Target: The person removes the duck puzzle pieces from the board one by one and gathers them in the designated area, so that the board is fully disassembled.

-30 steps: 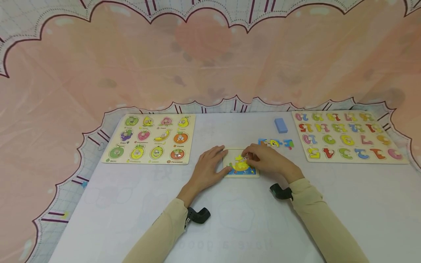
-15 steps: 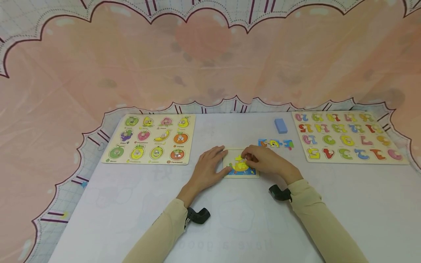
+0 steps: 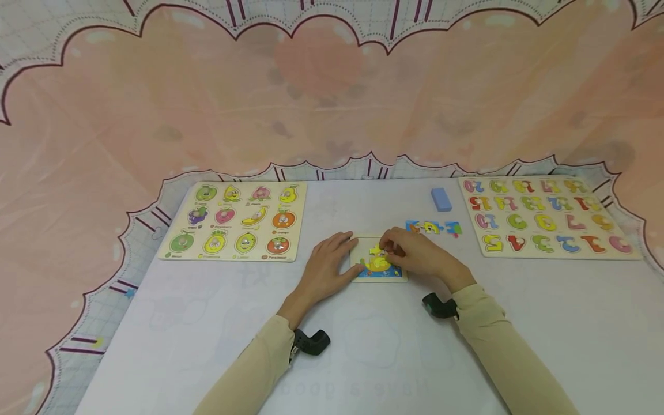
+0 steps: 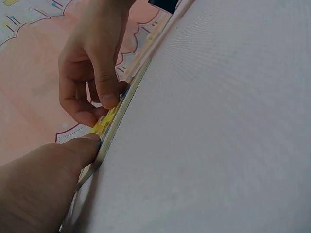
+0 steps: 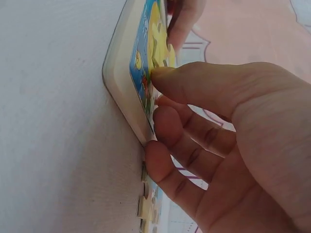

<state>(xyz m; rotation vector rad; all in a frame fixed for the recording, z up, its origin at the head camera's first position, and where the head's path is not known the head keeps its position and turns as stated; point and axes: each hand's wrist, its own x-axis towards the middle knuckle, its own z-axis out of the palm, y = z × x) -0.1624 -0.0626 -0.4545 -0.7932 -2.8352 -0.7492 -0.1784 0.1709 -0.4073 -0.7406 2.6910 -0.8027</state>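
Note:
A small wooden jigsaw board (image 3: 365, 281) with a yellow duck picture over blue water lies mid-table in the head view. Along its left edge rests my left hand (image 3: 328, 262), fingers extended and the thumb (image 4: 87, 145) on the frame. My right hand (image 3: 417, 252) reaches over the right side with curled fingers. Its thumb (image 5: 170, 80) and forefinger pinch a yellow puzzle piece (image 5: 158, 46), which sits slightly raised above the picture. The fingers partly hide that piece. Several loose jigsaw pieces (image 3: 432, 227) lie just behind my right hand.
On the left lies a fruit puzzle board (image 3: 236, 222), on the right a number puzzle board (image 3: 550, 216). A blue block (image 3: 441, 199) stands behind the loose pieces. The white table (image 3: 358, 346) meets a patterned pink cloth at the back.
The right hand has shifted very slightly left over the board, its fingers still at the yellow piece. The left hand keeps its place. The head view has tilted a little.

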